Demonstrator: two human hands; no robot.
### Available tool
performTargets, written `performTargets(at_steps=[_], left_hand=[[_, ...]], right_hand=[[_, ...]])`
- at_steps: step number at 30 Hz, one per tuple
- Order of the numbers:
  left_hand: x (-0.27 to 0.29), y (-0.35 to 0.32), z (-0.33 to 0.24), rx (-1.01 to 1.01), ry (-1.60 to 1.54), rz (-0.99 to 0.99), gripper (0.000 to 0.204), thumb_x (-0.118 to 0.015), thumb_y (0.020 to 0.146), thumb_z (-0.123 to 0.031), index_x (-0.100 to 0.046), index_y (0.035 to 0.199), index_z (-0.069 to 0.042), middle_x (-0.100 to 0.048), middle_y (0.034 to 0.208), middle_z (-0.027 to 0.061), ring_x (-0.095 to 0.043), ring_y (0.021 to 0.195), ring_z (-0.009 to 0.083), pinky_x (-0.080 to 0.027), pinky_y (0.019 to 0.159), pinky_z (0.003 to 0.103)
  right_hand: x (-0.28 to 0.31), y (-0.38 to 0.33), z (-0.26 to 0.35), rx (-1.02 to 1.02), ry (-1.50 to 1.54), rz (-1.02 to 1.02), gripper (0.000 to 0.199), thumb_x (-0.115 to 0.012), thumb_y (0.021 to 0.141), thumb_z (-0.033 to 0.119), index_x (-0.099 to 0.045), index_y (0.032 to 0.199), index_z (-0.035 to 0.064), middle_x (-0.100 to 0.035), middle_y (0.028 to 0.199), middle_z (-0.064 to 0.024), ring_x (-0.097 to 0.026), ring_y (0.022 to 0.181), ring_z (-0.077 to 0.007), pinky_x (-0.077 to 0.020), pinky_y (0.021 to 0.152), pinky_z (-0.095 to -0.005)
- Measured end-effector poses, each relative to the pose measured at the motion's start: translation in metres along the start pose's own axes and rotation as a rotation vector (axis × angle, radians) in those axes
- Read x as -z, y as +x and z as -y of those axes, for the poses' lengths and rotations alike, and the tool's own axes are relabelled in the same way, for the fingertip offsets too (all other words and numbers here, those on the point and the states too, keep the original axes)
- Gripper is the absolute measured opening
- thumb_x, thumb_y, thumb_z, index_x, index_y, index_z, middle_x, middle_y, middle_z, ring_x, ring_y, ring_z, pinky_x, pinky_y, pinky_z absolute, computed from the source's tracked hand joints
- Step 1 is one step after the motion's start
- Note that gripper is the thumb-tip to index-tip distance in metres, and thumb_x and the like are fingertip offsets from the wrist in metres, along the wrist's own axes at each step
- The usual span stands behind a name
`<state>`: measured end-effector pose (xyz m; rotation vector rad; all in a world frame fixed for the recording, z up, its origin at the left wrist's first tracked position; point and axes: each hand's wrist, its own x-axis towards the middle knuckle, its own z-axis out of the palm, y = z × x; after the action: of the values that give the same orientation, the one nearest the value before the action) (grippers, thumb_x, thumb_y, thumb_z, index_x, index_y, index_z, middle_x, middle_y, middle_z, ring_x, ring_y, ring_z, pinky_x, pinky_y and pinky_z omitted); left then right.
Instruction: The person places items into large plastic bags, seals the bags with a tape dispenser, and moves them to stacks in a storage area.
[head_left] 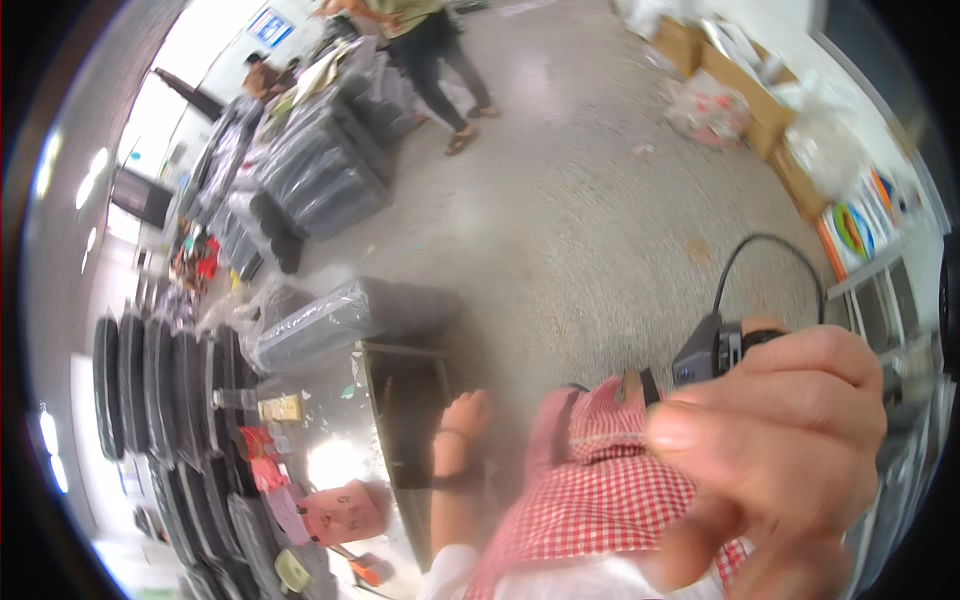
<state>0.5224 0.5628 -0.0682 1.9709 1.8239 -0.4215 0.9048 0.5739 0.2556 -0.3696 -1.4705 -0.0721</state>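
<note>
My right hand (790,435) looms large and close at the lower right, its fingers curled in. Whatever they may hold is hidden. Just beyond its knuckles is a black device (700,350) with a looping black cable (765,240); whether the hand touches it I cannot tell. My left hand (463,415), small and slightly blurred, is by the near side of a worktable (340,400), above its dark opening. Its finger pose is unclear, and I see nothing held in it. Between my arms shows a red-and-white checked garment (615,490).
On the worktable lie a pink sheet or pouch (345,512) and an orange-handled tool (365,570). Dark plastic-wrapped bundles (360,310) stand beyond; black padded pieces (185,395) line the left. Cardboard boxes (750,105) run along the right wall. Another person (430,50) stands farther off.
</note>
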Motion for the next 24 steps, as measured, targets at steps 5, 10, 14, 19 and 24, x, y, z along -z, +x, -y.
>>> performTargets(at_steps=[5, 10, 14, 19, 24], left_hand=[[0.053, 0.084, 0.036, 0.089, -0.169, -0.095, 0.036, -0.055, 0.085, -0.037, -0.06, 0.114, -0.017, -0.06, 0.114, 0.0169, -0.057, 0.107, 0.0381, -0.048, 0.088, 0.048], [0.067, 0.239, 0.139, 0.356, -0.396, 0.064, 0.037, -0.049, 0.087, -0.037, -0.062, 0.115, -0.017, -0.061, 0.118, 0.0168, -0.057, 0.11, 0.0376, -0.046, 0.092, 0.048], [0.163, 0.353, 0.185, 0.133, -0.472, -0.236, 0.04, -0.057, 0.087, -0.027, -0.055, 0.123, -0.009, -0.061, 0.114, 0.0159, -0.059, 0.104, 0.0306, -0.048, 0.088, 0.041], [0.318, 0.506, 0.236, 0.047, -1.636, -0.607, 0.049, -0.059, 0.087, -0.009, -0.043, 0.132, 0.0, -0.059, 0.115, 0.0176, -0.056, 0.106, 0.0322, -0.045, 0.094, 0.039], [0.352, 0.657, 0.39, 0.116, -1.314, -1.07, 0.051, -0.062, 0.087, -0.011, -0.043, 0.133, 0.002, -0.057, 0.118, 0.0192, -0.054, 0.108, 0.0348, -0.044, 0.094, 0.041]], right_hand=[[-0.104, 0.009, -0.165, 0.146, -0.018, 0.287, 0.012, -0.064, 0.08, 0.018, -0.064, 0.089, 0.0113, -0.066, 0.081, -0.0061, -0.056, 0.054, -0.0118, -0.0421, 0.049, -0.0227], [-0.253, -0.012, -0.34, 0.408, 0.002, 0.603, 0.025, -0.064, 0.074, 0.018, -0.066, 0.097, 0.008, -0.059, 0.072, 0.0003, -0.048, 0.049, -0.0096, -0.0369, 0.048, -0.0236], [-0.389, -0.049, -0.46, 0.44, 0.11, 0.984, 0.029, -0.061, 0.068, 0.014, -0.063, 0.096, 0.0051, -0.048, 0.065, 0.0008, -0.051, 0.056, -0.0107, -0.0371, 0.049, -0.0241], [-0.566, -0.107, -0.567, 0.261, 0.259, 0.964, 0.023, -0.059, 0.076, 0.019, -0.062, 0.094, 0.004, -0.059, 0.086, -0.0065, -0.055, 0.076, -0.018, -0.0448, 0.065, -0.0294], [-0.758, -0.148, -0.629, -0.149, 0.193, 0.908, 0.031, -0.055, 0.083, 0.015, -0.056, 0.11, -0.0003, -0.048, 0.128, -0.0281, -0.056, 0.097, -0.0364, -0.0475, 0.087, -0.0423]])
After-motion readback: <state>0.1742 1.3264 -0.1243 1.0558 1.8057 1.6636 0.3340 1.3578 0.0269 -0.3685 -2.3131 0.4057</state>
